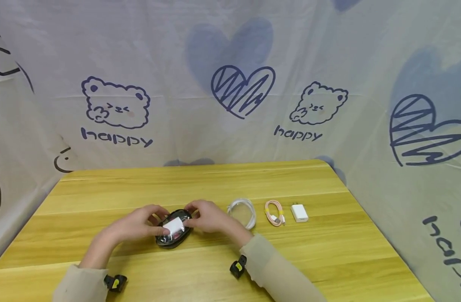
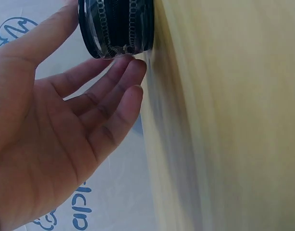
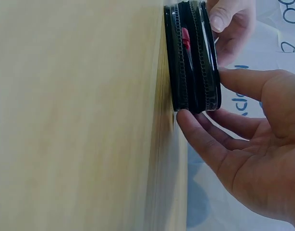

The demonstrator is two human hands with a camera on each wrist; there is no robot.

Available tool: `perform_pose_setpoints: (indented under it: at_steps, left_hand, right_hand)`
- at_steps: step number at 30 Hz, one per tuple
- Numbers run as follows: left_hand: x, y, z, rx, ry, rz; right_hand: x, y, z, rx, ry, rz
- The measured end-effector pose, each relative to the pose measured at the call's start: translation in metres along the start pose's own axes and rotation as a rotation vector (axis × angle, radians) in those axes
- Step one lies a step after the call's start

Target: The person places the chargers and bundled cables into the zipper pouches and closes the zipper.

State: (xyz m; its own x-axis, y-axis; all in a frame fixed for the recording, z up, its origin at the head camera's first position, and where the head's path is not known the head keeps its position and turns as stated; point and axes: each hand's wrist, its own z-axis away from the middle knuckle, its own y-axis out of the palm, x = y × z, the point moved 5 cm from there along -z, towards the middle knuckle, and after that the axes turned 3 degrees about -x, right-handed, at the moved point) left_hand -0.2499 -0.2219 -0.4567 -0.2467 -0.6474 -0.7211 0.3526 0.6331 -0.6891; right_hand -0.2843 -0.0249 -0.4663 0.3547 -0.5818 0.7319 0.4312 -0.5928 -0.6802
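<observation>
A small black oval zip case (image 1: 172,240) with a clear top and stitched edges lies between both hands on the table. In the head view a white rectangular piece (image 1: 173,225) shows at its top. My left hand (image 1: 139,222) grips its left end, thumb over the top and fingers at the side; the left wrist view shows those fingertips right at the case's lower edge (image 2: 116,29). My right hand (image 1: 207,216) holds the other end between thumb and fingers. A red bit (image 3: 185,37) shows along the zip in the right wrist view.
Right of the hands lie a coiled white cable (image 1: 251,205), a pink coiled cable (image 1: 268,212) with yellow ties, and a white charger plug (image 1: 300,213). The wooden table (image 1: 200,272) ends at a printed cloth (image 1: 177,105) behind and on both sides.
</observation>
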Motion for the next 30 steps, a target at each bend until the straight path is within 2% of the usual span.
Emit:
perform_pose_setpoints:
  at_steps: [7, 11, 20, 30]
  left_hand:
    - [-0.001, 0.003, -0.002, 0.016, 0.066, -0.005]
    - [-0.002, 0.004, -0.003, 0.025, 0.094, -0.001]
    - [0.0, 0.005, -0.002, 0.008, 0.102, -0.022]
    - [-0.002, 0.006, -0.002, 0.018, 0.094, -0.003]
  right_hand:
    - [0.001, -0.003, 0.007, 0.017, -0.036, 0.03]
    - [-0.003, -0.005, 0.007, 0.017, -0.014, 0.007]
    - [-0.005, -0.005, -0.005, -0.089, -0.017, -0.061]
    - [-0.009, 0.005, -0.02, -0.029, -0.032, -0.103]
